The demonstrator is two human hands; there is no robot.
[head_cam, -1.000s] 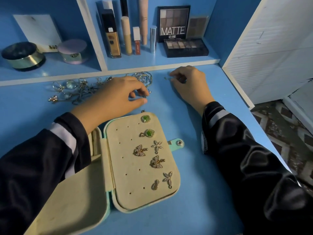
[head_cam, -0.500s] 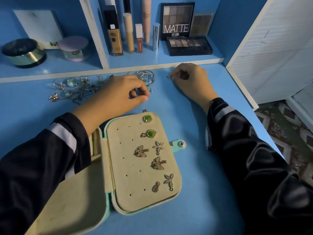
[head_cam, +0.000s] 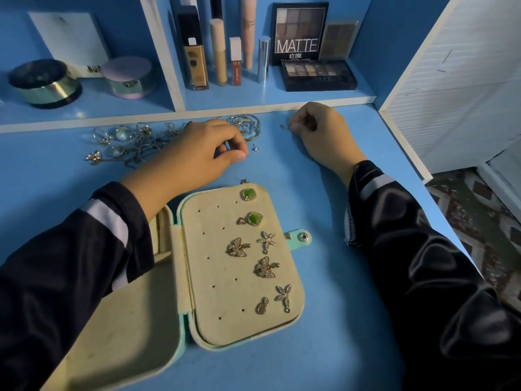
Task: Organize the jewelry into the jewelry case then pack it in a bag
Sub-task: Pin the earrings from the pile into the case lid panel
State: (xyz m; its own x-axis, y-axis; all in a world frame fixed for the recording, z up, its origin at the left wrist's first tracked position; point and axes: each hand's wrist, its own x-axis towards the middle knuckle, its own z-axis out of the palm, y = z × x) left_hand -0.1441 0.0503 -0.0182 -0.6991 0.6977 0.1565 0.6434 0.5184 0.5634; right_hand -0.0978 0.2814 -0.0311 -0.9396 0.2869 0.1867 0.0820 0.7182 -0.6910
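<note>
The mint jewelry case [head_cam: 296, 237] lies open on the blue desk, its cream panel [head_cam: 214, 277] holding several earrings: two green stones, butterflies, flowers. Behind it lies a heap of loose silver jewelry [head_cam: 132, 141] and bangles [head_cam: 248, 122]. My left hand [head_cam: 203, 153] hovers just behind the case, thumb and forefinger pinched together on something tiny beside a small loose stud [head_cam: 255, 148]. Farther right, my right hand [head_cam: 318, 128] rests on the desk with curled fingers, pinching a small earring [head_cam: 283, 126] at its fingertips. No bag is in view.
A shelf behind the desk carries foundation and concealer bottles [head_cam: 197, 60], eyeshadow palettes [head_cam: 318, 74] and two round jars [head_cam: 45, 83]. A white panel [head_cam: 451, 80] bounds the desk on the right, where the desk edge drops to a patterned floor [head_cam: 479, 215].
The view has shifted slightly. My right hand stays at the same spot with the small earring; my left hand's thumb and forefinger have closed nearer the loose stud.
</note>
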